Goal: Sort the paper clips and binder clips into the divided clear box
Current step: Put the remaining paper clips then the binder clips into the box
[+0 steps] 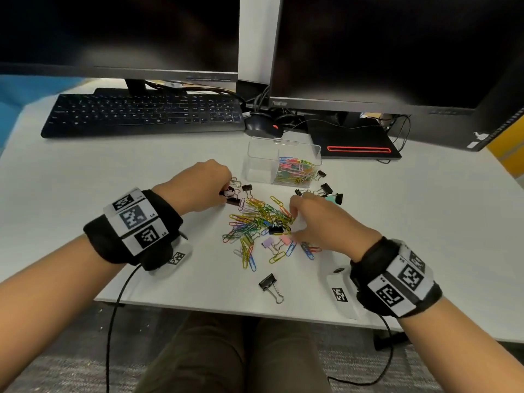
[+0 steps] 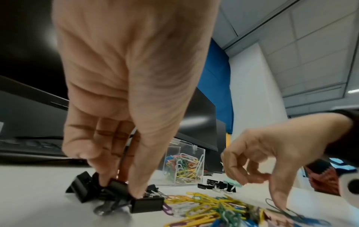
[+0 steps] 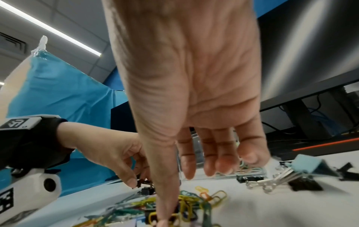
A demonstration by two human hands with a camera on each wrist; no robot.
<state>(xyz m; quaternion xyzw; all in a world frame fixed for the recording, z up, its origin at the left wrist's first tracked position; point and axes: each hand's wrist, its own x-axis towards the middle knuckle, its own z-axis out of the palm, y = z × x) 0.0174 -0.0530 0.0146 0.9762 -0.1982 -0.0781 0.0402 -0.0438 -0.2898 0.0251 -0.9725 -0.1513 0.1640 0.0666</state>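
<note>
A loose pile of coloured paper clips (image 1: 261,219) lies mid-table. Behind it stands the divided clear box (image 1: 283,141); its right compartment holds paper clips (image 1: 297,171), and its left one looks bare. My left hand (image 1: 226,192) pinches a bunch of black binder clips (image 2: 116,188) at the pile's left edge, low on the table. My right hand (image 1: 295,219) hovers over the pile, thumb (image 3: 165,215) down among the clips, fingers relaxed and holding nothing. More binder clips (image 1: 329,191), one of them mint, lie right of the box.
One black binder clip (image 1: 269,282) sits near the table's front edge, with pink and lilac ones (image 1: 276,241) below the pile. A keyboard (image 1: 141,114), a mouse (image 1: 263,124), two monitors and a stand base (image 1: 357,148) line the back.
</note>
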